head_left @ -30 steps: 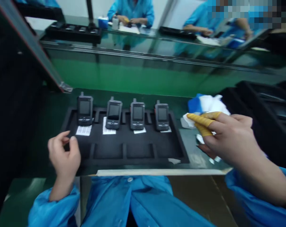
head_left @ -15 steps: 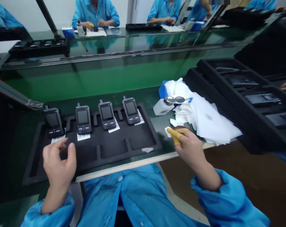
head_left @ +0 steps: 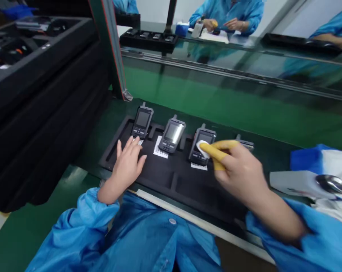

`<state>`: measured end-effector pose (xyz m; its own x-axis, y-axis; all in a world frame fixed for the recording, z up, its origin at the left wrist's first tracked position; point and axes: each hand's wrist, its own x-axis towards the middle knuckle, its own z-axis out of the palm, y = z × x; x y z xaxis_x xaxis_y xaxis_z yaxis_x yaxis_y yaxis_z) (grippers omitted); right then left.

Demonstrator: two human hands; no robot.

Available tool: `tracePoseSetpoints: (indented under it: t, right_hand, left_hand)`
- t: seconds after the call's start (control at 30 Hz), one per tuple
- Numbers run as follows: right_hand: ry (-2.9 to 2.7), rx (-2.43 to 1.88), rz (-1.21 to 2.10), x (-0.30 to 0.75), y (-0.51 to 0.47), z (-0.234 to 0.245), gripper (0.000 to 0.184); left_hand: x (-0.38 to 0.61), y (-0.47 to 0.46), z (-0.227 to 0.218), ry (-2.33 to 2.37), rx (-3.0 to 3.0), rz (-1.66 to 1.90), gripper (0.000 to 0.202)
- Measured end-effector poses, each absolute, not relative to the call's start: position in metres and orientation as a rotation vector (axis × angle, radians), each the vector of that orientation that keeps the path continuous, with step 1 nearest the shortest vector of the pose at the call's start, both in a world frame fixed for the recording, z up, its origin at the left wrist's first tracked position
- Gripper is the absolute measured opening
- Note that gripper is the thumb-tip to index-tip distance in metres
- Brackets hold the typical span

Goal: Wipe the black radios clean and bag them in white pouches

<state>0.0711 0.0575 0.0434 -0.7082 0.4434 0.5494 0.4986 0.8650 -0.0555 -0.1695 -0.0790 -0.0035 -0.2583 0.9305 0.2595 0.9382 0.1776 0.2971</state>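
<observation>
Several handheld radios with screens and stubby antennas stand in a row along the black foam tray (head_left: 151, 175). My left hand (head_left: 127, 164) is open, its fingers spread at the lower end of the leftmost radio (head_left: 142, 119), over a white label; whether they touch the radio I cannot tell. In my right hand (head_left: 241, 170), yellow-covered fingers pinch a small white wipe (head_left: 201, 144). That wipe overlaps the screen of the third radio (head_left: 197, 155); contact is unclear. Between them lies the second radio (head_left: 172, 134) beside its printed label (head_left: 159, 149). The fourth radio (head_left: 247, 145) is mostly hidden behind my right hand.
To the right are a white bottle with a metal top (head_left: 295, 182) and a blue box of tissues (head_left: 305, 160). Stacked black trays (head_left: 60, 71) rise at the left, beside a metal post (head_left: 113, 49). Across the glass-topped partition, co-workers (head_left: 227, 17) sit at work.
The view has swung left. My right hand has moved left with the wipe, from beside the tissues to the third radio. My left hand has flattened and reached toward the leftmost radio.
</observation>
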Motion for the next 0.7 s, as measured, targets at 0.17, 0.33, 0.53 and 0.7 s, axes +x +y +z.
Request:
tracePoseSetpoints:
  t: [0.17, 0.33, 0.53, 0.7]
  right_hand:
    - [-2.668, -0.659, -0.042, -0.027, 0.094, 0.043, 0.036]
    - [-2.722, -0.645, -0.129, -0.089, 0.115, 0.030, 0.035]
    - [-2.752, -0.572, -0.252, -0.114, 0.120, 0.018, 0.036]
    - [-2.749, -0.503, -0.307, -0.112, 0.111, 0.008, 0.036]
  left_hand:
    - [-0.169, -0.079, -0.002, -2.467, -1.953, -0.592, 0.020]
    - [-0.169, -0.076, -0.004, -2.497, -1.949, -0.573, 0.024]
    - [-0.168, -0.074, -0.001, -2.523, -1.962, -0.570, 0.026]
    - [-0.167, -0.073, -0.001, -2.544, -1.969, -0.578, 0.026]
